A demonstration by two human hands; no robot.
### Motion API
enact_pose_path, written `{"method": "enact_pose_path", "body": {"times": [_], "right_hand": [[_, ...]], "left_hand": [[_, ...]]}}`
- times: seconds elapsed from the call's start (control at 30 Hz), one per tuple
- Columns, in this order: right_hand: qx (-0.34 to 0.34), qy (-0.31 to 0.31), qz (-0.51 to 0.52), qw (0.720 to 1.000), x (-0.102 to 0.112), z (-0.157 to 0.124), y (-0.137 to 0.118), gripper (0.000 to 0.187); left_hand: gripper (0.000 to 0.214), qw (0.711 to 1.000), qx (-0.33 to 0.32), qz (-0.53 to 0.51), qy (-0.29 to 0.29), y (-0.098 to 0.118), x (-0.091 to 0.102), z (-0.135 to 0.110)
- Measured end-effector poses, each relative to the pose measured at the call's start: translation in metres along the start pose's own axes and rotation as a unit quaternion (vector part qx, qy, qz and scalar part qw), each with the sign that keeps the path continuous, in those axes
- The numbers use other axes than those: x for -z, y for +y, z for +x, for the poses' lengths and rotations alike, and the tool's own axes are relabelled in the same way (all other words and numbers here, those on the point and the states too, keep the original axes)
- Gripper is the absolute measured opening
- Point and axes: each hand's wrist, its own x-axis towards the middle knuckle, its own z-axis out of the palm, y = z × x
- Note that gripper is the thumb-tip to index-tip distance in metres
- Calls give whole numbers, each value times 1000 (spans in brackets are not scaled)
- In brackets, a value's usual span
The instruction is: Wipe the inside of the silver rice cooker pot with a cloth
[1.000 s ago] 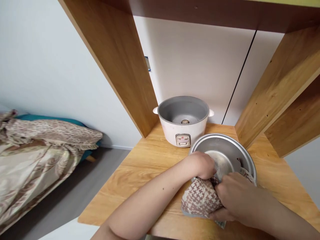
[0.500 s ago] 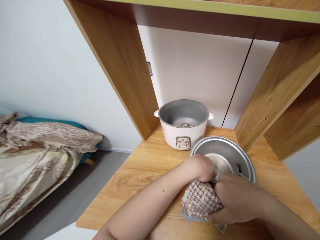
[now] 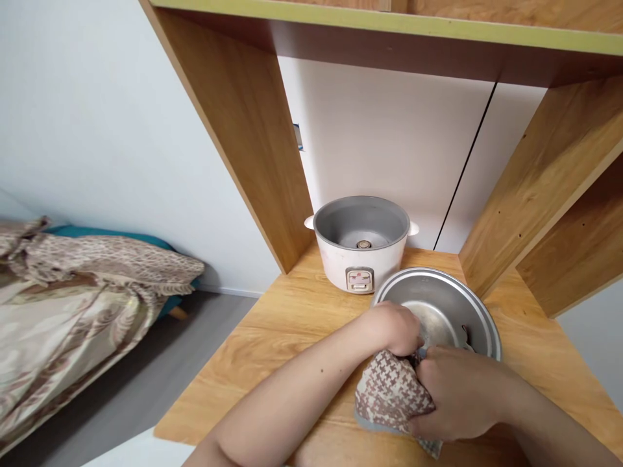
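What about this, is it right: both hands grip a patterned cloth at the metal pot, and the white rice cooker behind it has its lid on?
Not the lid: the head view shows the white rice cooker open, no lid on it. The left hand and right hand do grip the patterned cloth at the metal pot.

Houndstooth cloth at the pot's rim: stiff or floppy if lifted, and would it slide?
The brown-and-white houndstooth cloth is bunched and creased between the left hand and right hand, so it would probably hang limp. It looks thin, so likely light. On the smooth wooden desktop it may slide easily if pushed.
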Motion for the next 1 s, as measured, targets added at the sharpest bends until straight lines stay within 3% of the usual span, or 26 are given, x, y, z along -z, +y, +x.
{"method": "enact_pose_path", "body": {"times": [0.1, 0.3, 0.5, 0.67, 0.8, 0.9, 1.0], "right_hand": [[-12, 44, -46, 998, -2, -3, -6, 39], [-36, 51, -78, 995, -3, -3, -11, 44], [-2, -23, 29, 999, 3, 1, 0, 39], [-6, 52, -55, 997, -4, -2, -5, 43], [-48, 60, -115, 990, -9, -3, -12, 44], [-46, 46, -75, 995, -6, -1, -10, 45], [-24, -13, 8, 1000, 1, 1, -2, 45]], "left_hand": [[48, 1000, 1, 7, -8, 1, 2, -2], [52, 1000, 2, 15, -25, 2, 3, -2], [51, 1000, 4, 20, -18, 1, 2, -1], [49, 1000, 2, 19, -15, 1, 2, -1], [51, 1000, 6, 21, -20, 1, 2, 0], [50, 999, 5, 24, -21, 2, 3, 0], [49, 999, 3, 24, -21, 2, 3, -1]]}}
